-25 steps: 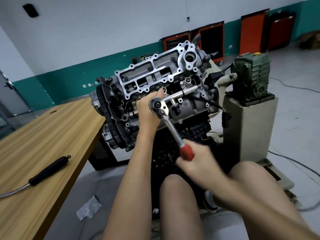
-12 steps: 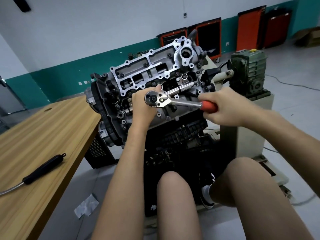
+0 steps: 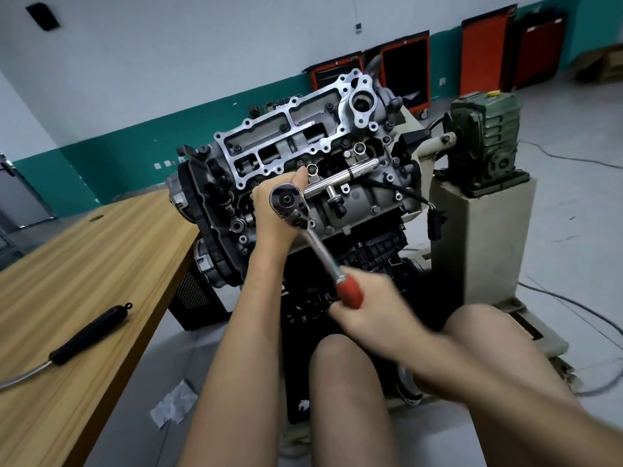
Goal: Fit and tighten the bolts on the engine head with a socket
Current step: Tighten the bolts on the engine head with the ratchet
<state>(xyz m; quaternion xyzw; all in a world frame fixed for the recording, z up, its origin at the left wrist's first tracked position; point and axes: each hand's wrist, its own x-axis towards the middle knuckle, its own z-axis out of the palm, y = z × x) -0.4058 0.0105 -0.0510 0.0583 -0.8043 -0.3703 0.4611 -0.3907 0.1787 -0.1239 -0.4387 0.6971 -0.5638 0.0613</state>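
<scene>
A person seated at an engine head [image 3: 296, 143] works a ratchet [image 3: 318, 242] on its front face, just below the silver cam frame. The right hand [image 3: 374, 315] is closed round the ratchet's red grip, blurred with motion, low in front of the knees. The shaft runs up and left from it to the round chrome head. The left hand [image 3: 266, 214] sits behind that head with the thumb raised beside it. Its fingers are hidden, so its hold cannot be told. The socket and the bolt under it are hidden too. Dark bolts [image 3: 237, 148] sit in several holes of the frame, and other holes along its rim show bare.

The engine hangs just off the far right corner of a wooden table [image 3: 84, 257], carried by a shaft from a green gearbox [image 3: 485, 136] atop a beige stand [image 3: 482, 237]. The open bays of the cam frame show grey cam parts inside. A black-handled tool [image 3: 87, 332] with a bent metal shank lies on the table near its right edge, well apart from the engine.

Against the far wall stand orange tool cabinets [image 3: 404, 72]; their fronts are dark and what they hold cannot be made out. A cardboard box [image 3: 600, 65] sits in the far right corner of the room, contents unseen. A crumpled scrap of paper [image 3: 173, 402] lies on the floor beside the table.
</scene>
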